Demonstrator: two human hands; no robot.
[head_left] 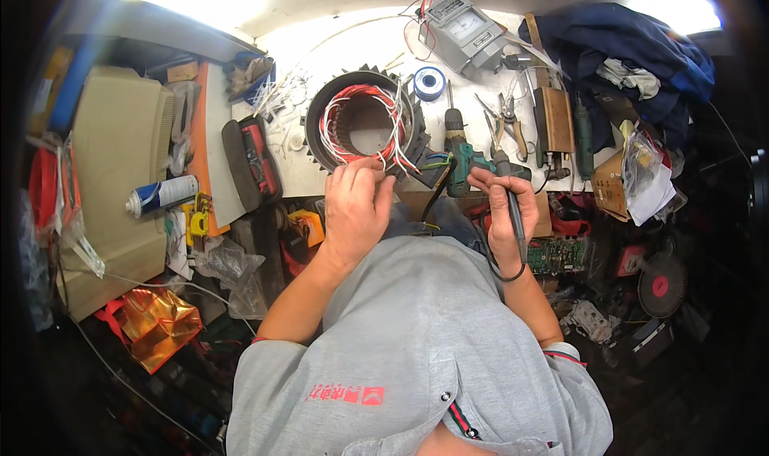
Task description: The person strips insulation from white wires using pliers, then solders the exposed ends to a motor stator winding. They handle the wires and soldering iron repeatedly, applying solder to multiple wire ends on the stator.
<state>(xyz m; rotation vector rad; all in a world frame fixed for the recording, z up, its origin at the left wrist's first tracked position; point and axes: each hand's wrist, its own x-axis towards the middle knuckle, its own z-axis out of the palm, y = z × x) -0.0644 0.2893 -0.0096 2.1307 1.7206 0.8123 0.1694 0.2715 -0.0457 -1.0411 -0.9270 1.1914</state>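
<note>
on the white counter [296, 172], the black finned metal motor housing [314, 126] looks heavy; i'd grab its rim, not the delicate red-and-white windings [328, 124]. left hand [356, 212] has curled fingers at its near edge, can't tell if they're pinching; right hand [509, 216] has fingers closed round a black pen-shaped tool [503, 166].

Left: a blue-and-white spray can [163, 196] lies beside a beige casing [120, 136], near a gold bag [164, 328]. Right: dark blue cloth [673, 52] lies beyond a round fan [662, 285].

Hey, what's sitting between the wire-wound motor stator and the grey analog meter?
In the head view, a blue spool sits between the motor stator and grey analog meter.
</note>
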